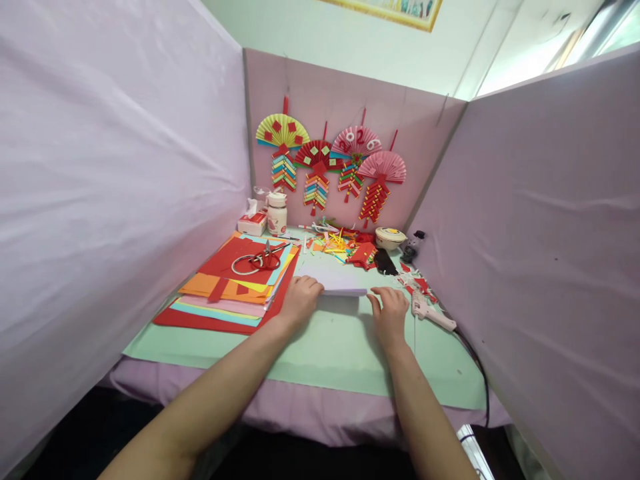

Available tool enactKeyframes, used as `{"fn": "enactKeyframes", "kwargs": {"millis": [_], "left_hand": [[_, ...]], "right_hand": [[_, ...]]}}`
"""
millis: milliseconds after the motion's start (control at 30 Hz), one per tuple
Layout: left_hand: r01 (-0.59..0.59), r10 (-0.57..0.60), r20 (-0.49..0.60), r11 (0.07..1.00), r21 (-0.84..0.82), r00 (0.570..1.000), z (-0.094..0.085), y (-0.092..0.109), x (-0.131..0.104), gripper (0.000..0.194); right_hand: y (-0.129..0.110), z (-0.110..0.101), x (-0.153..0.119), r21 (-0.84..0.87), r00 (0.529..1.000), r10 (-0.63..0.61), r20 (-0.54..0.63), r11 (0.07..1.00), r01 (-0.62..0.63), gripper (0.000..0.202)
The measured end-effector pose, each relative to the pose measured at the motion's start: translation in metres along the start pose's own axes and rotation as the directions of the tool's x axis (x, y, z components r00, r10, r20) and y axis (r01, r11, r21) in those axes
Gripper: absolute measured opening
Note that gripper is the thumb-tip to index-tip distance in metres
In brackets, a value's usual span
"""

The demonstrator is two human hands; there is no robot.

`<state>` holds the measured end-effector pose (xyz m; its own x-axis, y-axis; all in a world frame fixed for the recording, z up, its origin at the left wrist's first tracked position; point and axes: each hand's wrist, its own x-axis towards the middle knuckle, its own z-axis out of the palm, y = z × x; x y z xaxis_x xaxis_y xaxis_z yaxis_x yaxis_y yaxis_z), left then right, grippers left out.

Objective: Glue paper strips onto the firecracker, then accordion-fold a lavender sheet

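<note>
A pale lilac sheet of paper [330, 275] lies at the middle of the green-covered table, its near edge folded into a narrow raised strip. My left hand [303, 299] grips the strip's left end, fingers pressed together. At the right end is my right hand [390, 310], thumb and forefinger apart, close beside the strip's corner; no hold on the paper shows. Left of my left hand is a stack of coloured paper [215, 317], with red-handled scissors [267, 257] and a white ring [240, 265] on top.
A glue gun [433, 313] with its cable lies at the right. Behind are paper scraps [333, 241], a lidded bowl [390, 237], a dark figurine [413, 247], a white jar [277, 213] and a tissue box [252, 223]. Paper fans [383, 167] hang on the back panel; cloth panels flank both sides.
</note>
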<state>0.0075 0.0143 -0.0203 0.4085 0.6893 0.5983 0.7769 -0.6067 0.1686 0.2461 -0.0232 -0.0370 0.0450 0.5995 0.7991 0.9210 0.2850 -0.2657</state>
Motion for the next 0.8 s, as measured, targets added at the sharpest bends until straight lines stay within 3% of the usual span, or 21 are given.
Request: {"fn": "enactKeyframes", "kwargs": {"millis": [67, 133, 233, 300, 367, 433, 500, 600, 700, 800], "left_hand": [[0.043, -0.057, -0.141, 0.994, -0.102, 0.988, -0.005, 0.002, 0.0, 0.018], [0.085, -0.159, -0.274, 0.961, -0.263, 0.948, -0.009, 0.005, 0.001, 0.02], [0.189, -0.408, -0.299, 0.808, -0.559, 0.863, -0.007, 0.006, 0.003, 0.017], [0.304, -0.6, -0.158, 0.593, -0.745, 0.784, -0.002, 0.006, 0.006, 0.015], [0.405, -0.718, 0.063, 0.316, -0.858, 0.693, 0.004, 0.007, 0.008, 0.017], [0.457, -0.736, 0.257, 0.079, -0.886, 0.626, 0.009, 0.011, 0.008, 0.018], [0.47, -0.708, 0.382, -0.08, -0.879, 0.594, 0.011, 0.019, 0.006, 0.017], [0.496, -0.618, 0.523, -0.236, -0.836, 0.587, 0.013, 0.033, 0.002, 0.014], [0.513, -0.531, 0.596, -0.315, -0.799, 0.603, 0.014, 0.041, -0.002, 0.009], [0.533, -0.525, 0.641, -0.364, -0.763, 0.56, 0.014, 0.04, -0.002, 0.006]], "right_hand": [[0.0, -0.001, 0.0, 0.011, 0.996, 0.016, -0.084, 1.0, -0.015, 0.017], [-0.003, -0.002, 0.001, 0.045, 0.992, 0.014, -0.127, 0.999, -0.008, 0.015], [-0.012, -0.003, 0.0, 0.093, 0.992, -0.011, -0.127, 0.995, 0.023, 0.011], [-0.02, -0.003, -0.001, 0.119, 0.992, -0.051, -0.117, 0.991, 0.065, 0.01], [-0.028, -0.003, -0.002, 0.152, 0.988, -0.115, -0.108, 0.98, 0.13, 0.007], [-0.037, -0.002, -0.003, 0.181, 0.979, -0.186, -0.084, 0.963, 0.199, 0.004], [-0.045, 0.0, -0.005, 0.184, 0.969, -0.246, -0.03, 0.951, 0.247, 0.008], [-0.054, 0.007, -0.009, 0.117, 0.954, -0.293, 0.058, 0.951, 0.285, 0.023], [-0.058, 0.014, -0.011, 0.036, 0.946, -0.301, 0.122, 0.954, 0.299, 0.022], [-0.057, 0.017, -0.012, 0.015, 0.933, -0.308, 0.186, 0.95, 0.31, 0.015]]}}
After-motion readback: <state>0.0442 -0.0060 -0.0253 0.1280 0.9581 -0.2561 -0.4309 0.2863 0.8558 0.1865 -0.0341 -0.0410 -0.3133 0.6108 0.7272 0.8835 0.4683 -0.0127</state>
